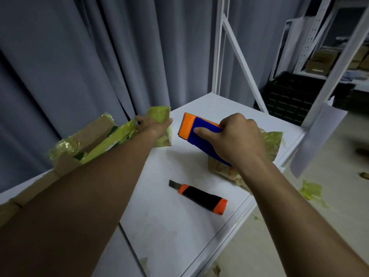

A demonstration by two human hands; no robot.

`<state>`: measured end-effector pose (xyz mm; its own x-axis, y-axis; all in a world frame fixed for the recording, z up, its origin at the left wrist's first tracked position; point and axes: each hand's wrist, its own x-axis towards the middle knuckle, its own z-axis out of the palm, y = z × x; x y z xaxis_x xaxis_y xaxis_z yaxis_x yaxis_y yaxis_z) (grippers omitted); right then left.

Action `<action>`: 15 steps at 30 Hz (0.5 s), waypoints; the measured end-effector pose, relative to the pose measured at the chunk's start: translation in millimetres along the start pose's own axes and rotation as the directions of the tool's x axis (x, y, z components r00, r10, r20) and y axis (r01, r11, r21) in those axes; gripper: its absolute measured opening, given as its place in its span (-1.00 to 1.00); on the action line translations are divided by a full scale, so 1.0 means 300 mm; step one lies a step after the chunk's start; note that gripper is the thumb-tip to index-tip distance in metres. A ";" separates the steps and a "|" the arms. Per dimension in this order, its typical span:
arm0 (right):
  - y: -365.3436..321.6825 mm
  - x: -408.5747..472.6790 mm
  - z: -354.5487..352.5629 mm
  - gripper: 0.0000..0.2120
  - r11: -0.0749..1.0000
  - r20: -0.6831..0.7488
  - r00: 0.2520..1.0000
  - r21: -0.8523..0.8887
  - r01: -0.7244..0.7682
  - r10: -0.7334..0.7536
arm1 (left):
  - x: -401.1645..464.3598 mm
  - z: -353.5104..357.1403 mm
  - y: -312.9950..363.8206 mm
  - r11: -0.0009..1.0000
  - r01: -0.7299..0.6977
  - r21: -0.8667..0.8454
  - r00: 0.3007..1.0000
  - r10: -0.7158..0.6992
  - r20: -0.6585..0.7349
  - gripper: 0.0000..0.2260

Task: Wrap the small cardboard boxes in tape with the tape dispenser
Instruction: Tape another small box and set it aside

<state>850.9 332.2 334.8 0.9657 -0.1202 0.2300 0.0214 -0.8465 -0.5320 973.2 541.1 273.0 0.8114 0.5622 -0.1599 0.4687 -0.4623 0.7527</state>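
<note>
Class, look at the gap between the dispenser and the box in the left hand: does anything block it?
Nothing visible does. Only bare shelf separates the dispenser from the box.

Two bare forearms reach into view from the bottom edge, one at each side. No sleeve shows on either arm; both are uncovered up to the frame's edge. The left hand (153, 124) and right hand (237, 136) wear no gloves. No ring, watch or bracelet shows on the visible fingers and wrists. The nails that show look short and unpainted.
</note>
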 end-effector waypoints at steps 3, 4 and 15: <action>-0.001 -0.016 -0.020 -0.40 1.000 0.005 1.000 -0.005 0.009 -0.009 | -0.036 -0.033 0.028 0.992 -0.048 0.114 0.999 0.049 -0.006 0.00; -0.001 -0.022 -0.032 -0.39 1.000 0.002 1.000 -0.002 0.009 -0.009 | -0.057 -0.043 0.038 0.983 -0.078 0.168 0.997 0.081 -0.012 -0.06; 0.059 -0.090 -0.222 -0.40 0.994 -0.086 0.995 0.098 -0.043 0.052 | -0.396 0.047 0.048 0.706 -0.696 0.136 0.629 0.507 0.590 -0.44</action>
<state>808.0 286.0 373.4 0.9398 -0.2079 0.2710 0.0047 -0.7854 -0.6189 888.4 458.0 293.7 0.9537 -0.2850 -0.0957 -0.1863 -0.8102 0.5558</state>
